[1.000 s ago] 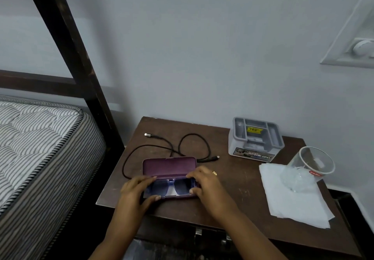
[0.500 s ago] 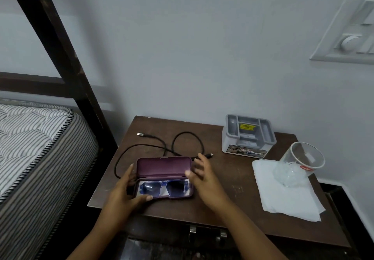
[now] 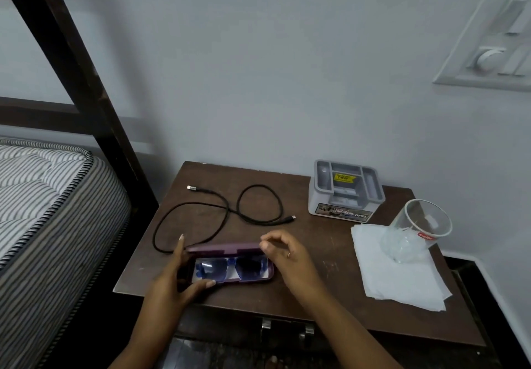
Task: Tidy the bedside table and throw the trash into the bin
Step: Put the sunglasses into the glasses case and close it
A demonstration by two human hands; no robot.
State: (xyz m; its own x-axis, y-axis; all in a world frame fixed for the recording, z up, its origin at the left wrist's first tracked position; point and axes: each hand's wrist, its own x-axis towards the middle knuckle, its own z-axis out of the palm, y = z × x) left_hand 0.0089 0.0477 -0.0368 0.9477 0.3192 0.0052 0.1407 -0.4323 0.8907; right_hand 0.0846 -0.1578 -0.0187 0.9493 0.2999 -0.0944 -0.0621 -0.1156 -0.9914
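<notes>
A purple glasses case (image 3: 258, 276) lies near the front edge of the brown bedside table (image 3: 324, 288), its lid half lowered over blue sunglasses (image 3: 230, 268) inside. My left hand (image 3: 175, 279) grips the case's left end, thumb on the front rim. My right hand (image 3: 290, 256) is at the lid's right end, fingers curled on its edge. A black cable (image 3: 230, 210) loops behind the case. A white tissue (image 3: 399, 276) lies at the right with a clear plastic cup (image 3: 416, 230) tipped on it.
A grey plastic organizer box (image 3: 344, 193) stands at the back of the table by the wall. A striped mattress (image 3: 43, 210) and dark bed post (image 3: 86, 87) are to the left. A switch panel (image 3: 494, 41) is on the wall at upper right.
The case lid has come down from upright to half lowered. My right hand moved from the sunglasses up to the lid's right end; my left hand shifted to the case's left end.
</notes>
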